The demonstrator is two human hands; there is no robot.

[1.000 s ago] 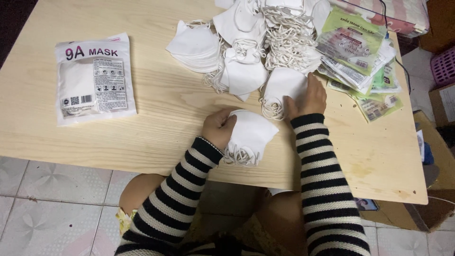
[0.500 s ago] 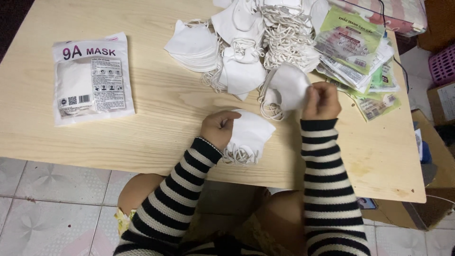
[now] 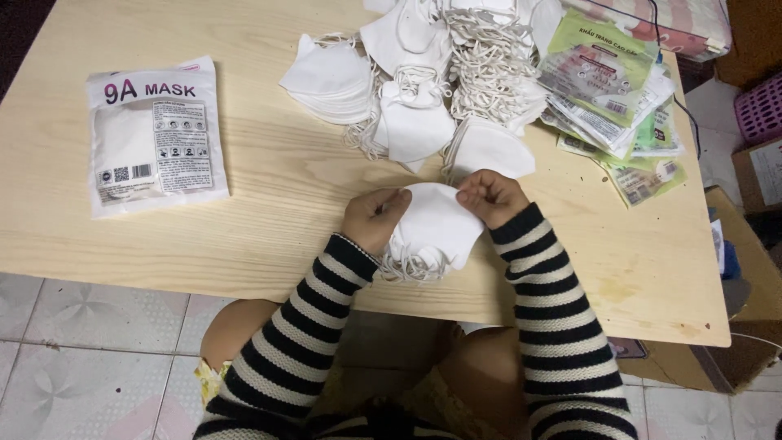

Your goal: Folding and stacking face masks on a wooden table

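The pile of white masks (image 3: pixel 456 73) runs off the top edge, so its far side is out of sight, and the desk (image 3: pixel 269 220) is cut there too. Both grips cover the upper corners of the folded mask (image 3: pixel 432 224), whose ear loops bunch beneath it, partly hidden. The small print on the green packets (image 3: pixel 603 81) is too fine to tell.

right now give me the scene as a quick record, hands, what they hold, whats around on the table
left hand: grips the left edge of a small stack of white face masks
right hand: pinches the top mask's right edge
stack position: near table edge, ear loops hanging toward the person
loose masks pile: behind the hands, tangled loops
sealed mask pack: left, flat
green-printed empty bags: right, heaped
surface: light wooden table
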